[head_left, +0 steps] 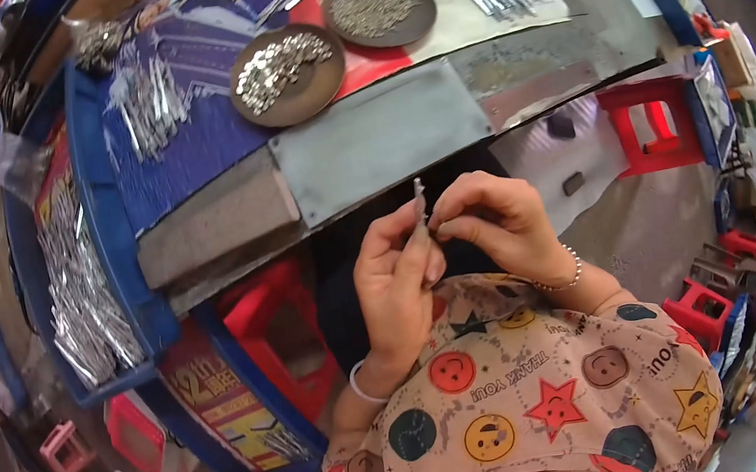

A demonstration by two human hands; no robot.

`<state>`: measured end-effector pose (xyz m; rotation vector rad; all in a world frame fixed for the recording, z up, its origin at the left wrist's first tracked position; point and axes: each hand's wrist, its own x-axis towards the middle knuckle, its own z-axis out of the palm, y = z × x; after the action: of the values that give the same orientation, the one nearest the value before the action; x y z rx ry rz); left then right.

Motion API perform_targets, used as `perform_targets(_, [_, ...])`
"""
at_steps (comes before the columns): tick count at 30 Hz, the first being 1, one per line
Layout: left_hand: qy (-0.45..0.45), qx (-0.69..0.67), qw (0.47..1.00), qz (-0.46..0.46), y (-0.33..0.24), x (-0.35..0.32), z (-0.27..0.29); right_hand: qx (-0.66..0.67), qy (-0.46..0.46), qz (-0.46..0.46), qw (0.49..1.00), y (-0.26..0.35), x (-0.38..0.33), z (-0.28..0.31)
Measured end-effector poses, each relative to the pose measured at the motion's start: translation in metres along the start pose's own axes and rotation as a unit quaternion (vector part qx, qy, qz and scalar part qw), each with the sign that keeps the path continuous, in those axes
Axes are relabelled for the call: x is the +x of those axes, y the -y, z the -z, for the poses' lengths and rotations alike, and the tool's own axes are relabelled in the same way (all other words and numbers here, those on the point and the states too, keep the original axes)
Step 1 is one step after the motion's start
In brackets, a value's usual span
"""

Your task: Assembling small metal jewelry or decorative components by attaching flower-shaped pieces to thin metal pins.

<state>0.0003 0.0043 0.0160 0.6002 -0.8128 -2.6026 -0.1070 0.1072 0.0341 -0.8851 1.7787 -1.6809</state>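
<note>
- Pinching a thin metal piece (418, 199) upright, the left hand (396, 277) and right hand (485, 220) are meeting just below the grey workbench edge (383, 137) — fingertips pressed together around it.
- Sitting well apart on the bench, two round dishes (287, 74) are holding small metal parts.
- Hanging low at left, a yellow-and-red printed sign (223, 406) is fronting a blue bin (109, 237) — little open room between.

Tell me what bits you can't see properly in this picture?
- Head view: the thin metal piece is mostly covered by the fingers of the left hand and right hand.
- The small metal parts in the two round dishes are too small to make out.
</note>
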Motion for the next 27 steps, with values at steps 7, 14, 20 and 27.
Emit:
perform_targets(7, [0.016, 0.01, 1.0, 0.002, 0.004, -0.003, 0.011, -0.038, 0.012, 0.06, 0.997, -0.006, 0.005, -0.008])
perform_targets(14, [0.036, 0.062, 0.997, -0.036, 0.011, -0.008, 0.01, 0.235, 0.031, -0.129, 0.963, -0.007, 0.003, 0.0])
perform_targets(20, [-0.035, 0.121, 0.988, -0.087, 0.014, -0.008, -0.007, 0.321, 0.061, -0.144, 0.934, -0.023, 0.007, -0.003])
perform_targets(27, [-0.042, 0.272, 0.921, -0.274, 0.022, -0.012, -0.009, -0.039, -0.085, 0.143, 0.985, -0.009, -0.003, -0.023])
